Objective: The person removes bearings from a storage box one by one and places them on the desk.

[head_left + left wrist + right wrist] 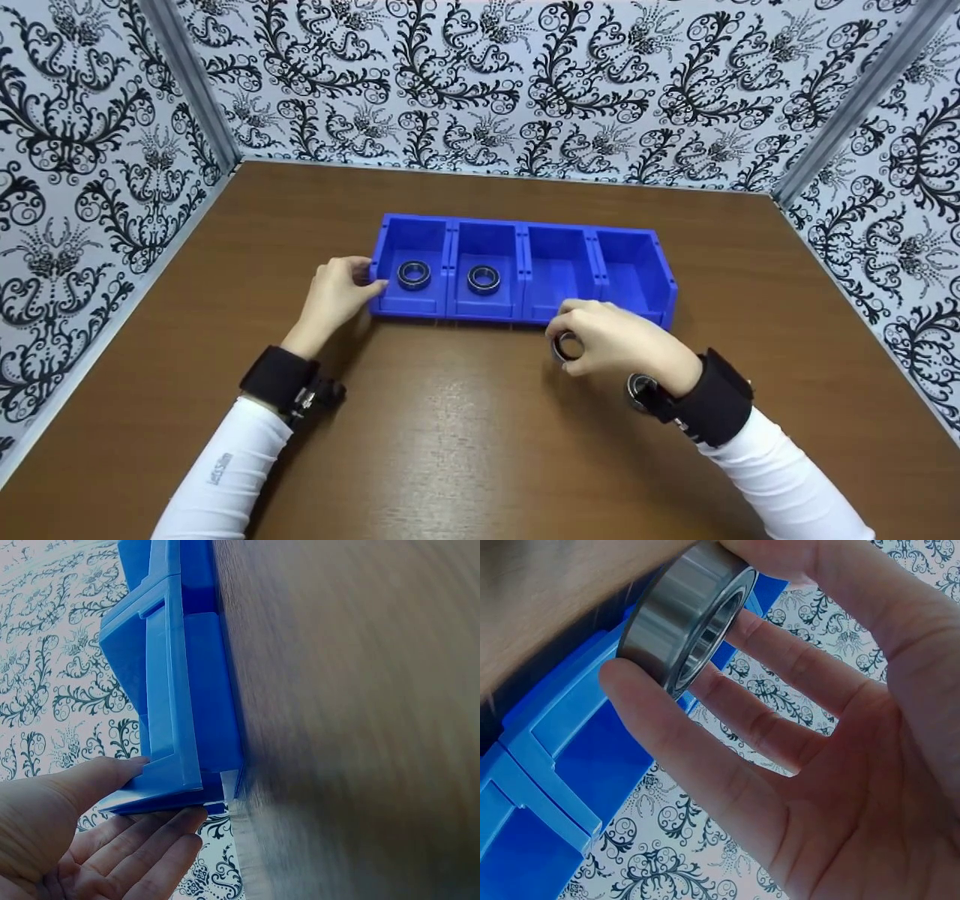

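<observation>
A row of joined blue bins (pixel 484 309) stands on the table. My left hand (pixel 337 294) grips the row's left end, thumb (pixel 105 776) over the wall's edge and fingers against the outside. Between thumb and fingers, my right hand (pixel 619 337) pinches a metal ball bearing (pixel 679 611), just in front of the third bin from the left. One bearing (pixel 414 275) lies flat in the leftmost bin and another bearing (pixel 484 280) in the second. The two bins on the right show no bearing, though my right hand covers part of their front.
Another bearing (pixel 640 391) is on the table under my right wrist, partly hidden by the wrist strap (pixel 712 397). The brown table (pixel 450 435) is bounded by patterned walls (pixel 480 97) at the back and on both sides.
</observation>
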`<state>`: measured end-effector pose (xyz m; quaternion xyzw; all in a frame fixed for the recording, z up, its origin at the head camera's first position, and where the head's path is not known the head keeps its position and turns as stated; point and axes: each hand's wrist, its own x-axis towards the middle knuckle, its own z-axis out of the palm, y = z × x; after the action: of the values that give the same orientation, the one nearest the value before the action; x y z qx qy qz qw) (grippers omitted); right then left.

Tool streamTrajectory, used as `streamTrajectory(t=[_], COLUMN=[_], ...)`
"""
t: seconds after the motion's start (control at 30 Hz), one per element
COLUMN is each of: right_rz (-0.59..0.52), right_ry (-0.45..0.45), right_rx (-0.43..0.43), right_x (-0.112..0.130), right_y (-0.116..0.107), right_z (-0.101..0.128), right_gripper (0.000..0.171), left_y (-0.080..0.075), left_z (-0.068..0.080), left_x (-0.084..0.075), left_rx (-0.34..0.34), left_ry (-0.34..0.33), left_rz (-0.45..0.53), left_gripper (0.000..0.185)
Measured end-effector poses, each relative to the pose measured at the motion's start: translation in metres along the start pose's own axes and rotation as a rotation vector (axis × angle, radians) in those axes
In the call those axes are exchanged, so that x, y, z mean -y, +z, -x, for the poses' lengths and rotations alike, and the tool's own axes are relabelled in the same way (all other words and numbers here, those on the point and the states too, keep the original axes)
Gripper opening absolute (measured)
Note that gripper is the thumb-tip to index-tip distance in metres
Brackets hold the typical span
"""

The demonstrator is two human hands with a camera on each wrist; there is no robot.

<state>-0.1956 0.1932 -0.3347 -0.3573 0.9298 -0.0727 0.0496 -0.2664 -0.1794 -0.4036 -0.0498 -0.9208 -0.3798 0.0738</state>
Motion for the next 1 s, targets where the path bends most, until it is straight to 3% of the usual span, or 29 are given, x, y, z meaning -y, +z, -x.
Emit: streamTrajectory(t=[0.3, 1.0], right_rz=[0.001, -0.002], right_ry=[-0.012, -0.096], right_rx=[0.028, -0.001], right_x=[0.002, 0.007], right_y=[0.008, 0.026], right_z=[0.004, 0.015], right_gripper=[0.026, 0.027], left_y=[0.0, 0.0], left_z=[0.0, 0.0], left_x=[-0.001, 0.0], left_rx=[0.003, -0.013], left_ry=[-0.002, 0.017], left_rz=[0.005, -0.002], left_gripper=[0.046, 0.046])
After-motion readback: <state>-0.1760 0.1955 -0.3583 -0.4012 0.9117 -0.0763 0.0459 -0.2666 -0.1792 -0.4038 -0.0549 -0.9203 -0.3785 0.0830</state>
